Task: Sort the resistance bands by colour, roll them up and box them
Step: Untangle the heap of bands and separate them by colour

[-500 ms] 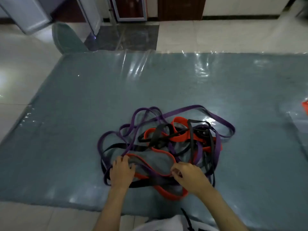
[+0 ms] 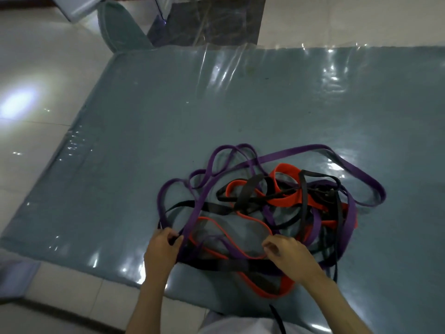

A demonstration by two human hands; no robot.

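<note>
Left hand gripping flat purple rubber bands, right hand pinching a thin red rubber band just beside it, tangled black bands beyond both on the blue-grey plastic-covered worktop.

We see grey-green table under glossy clear plastic sheet; on it, tangled heap of purple, red, black resistance bands.

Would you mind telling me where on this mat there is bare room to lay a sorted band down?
The mat is bare left of the tangle of resistance bands, out to its left edge, and across the whole far half beyond the outer purple loop. A bare strip also lies right of the tangle. It is crowded near the front edge, where the left hand and right hand work in the bands.
</note>
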